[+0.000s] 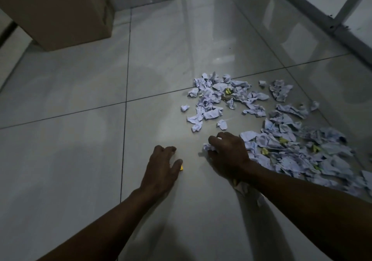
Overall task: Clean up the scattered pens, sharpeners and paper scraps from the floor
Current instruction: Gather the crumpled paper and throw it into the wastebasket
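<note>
Grey glossy floor tiles (80, 91) fill most of what I see from the head camera, dimly lit and crossed by dark grout lines. Both of my bare forearms reach forward from the bottom edge. My left hand (161, 168) hovers low over the tile with its fingers spread and slightly curled, holding nothing; a tiny yellow scrap (181, 168) lies on the floor just beside its thumb. My right hand (227, 156) is cupped palm-down at the near edge of the mess, its fingers closed around a crumpled white paper scrap (208, 147) that pokes out on the left side. More torn paper shows under that wrist (240, 186). To the right of the hand lies a dense heap of crumpled white and pale blue paper (298, 154), with a few yellow bits mixed in — it runs off toward the right edge. Farther away sits a looser scatter of crumpled scraps (217, 97), spread across a grout line, well apart from my left hand. I cannot pick out any pens or sharpeners among the paper. A brown cardboard box (58, 13) stands on the floor at the upper left, and a grey metal frame (322, 17) slants across the upper right corner.
</note>
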`<state>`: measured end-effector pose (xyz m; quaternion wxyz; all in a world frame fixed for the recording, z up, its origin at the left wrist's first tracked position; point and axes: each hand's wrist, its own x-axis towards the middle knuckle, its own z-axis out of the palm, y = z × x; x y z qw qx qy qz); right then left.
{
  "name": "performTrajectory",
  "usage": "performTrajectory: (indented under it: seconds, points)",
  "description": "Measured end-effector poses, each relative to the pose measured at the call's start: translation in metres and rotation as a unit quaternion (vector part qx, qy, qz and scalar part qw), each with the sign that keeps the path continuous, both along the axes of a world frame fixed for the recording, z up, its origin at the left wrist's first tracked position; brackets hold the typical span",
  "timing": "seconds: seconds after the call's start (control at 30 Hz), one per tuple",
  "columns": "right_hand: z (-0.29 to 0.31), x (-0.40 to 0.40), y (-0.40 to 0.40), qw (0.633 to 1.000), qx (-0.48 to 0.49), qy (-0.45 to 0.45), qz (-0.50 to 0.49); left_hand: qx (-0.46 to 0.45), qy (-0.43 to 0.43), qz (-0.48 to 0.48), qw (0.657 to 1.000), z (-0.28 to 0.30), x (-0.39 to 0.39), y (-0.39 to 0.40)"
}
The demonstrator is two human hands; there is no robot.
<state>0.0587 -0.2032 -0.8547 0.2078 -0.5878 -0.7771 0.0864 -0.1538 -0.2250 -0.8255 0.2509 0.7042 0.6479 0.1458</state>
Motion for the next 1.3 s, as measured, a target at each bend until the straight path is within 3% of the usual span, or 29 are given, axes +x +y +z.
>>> performTrajectory:
  seconds: [0.13, 0.27, 0.37, 0.5, 0.63, 0.83, 1.03, 1.2, 1.3]
  points:
    - [0.014, 0.011, 0.002, 0.98, -0.042, 0.167, -0.095, 0.033, 0.001, -0.014, 0.999, -0.008, 0.009, -0.016]
    - [0.029, 0.025, 0.01, 0.909, -0.047, 0.351, -0.221, 0.089, 0.016, -0.018, 0.996, -0.015, 0.017, -0.019]
    - [0.042, 0.038, 0.015, 0.834, -0.063, 0.461, -0.297, 0.087, 0.048, 0.007, 0.995, -0.018, 0.02, -0.02]
    - [0.059, 0.049, 0.014, 0.698, -0.077, 0.622, -0.347, 0.053, 0.098, 0.003, 0.994, -0.015, 0.03, -0.018]
    - [0.069, 0.058, 0.007, 0.607, -0.109, 0.702, -0.356, 0.078, 0.062, -0.044, 0.994, -0.002, 0.055, 0.008]
    - [0.068, 0.068, -0.007, 0.584, -0.094, 0.714, -0.374, 0.144, 0.084, -0.07, 0.984, 0.004, 0.092, 0.076]
    - [0.074, 0.07, -0.009, 0.635, -0.074, 0.674, -0.371, 0.103, 0.143, -0.045, 0.983, -0.019, 0.094, 0.139]
    - [0.078, 0.075, 0.002, 0.649, -0.04, 0.665, -0.366, 0.073, 0.083, -0.106, 0.988, -0.04, 0.089, 0.151]
    - [0.077, 0.072, 0.006, 0.657, -0.021, 0.662, -0.36, 0.099, 0.077, -0.176, 0.977, -0.044, 0.093, 0.145]
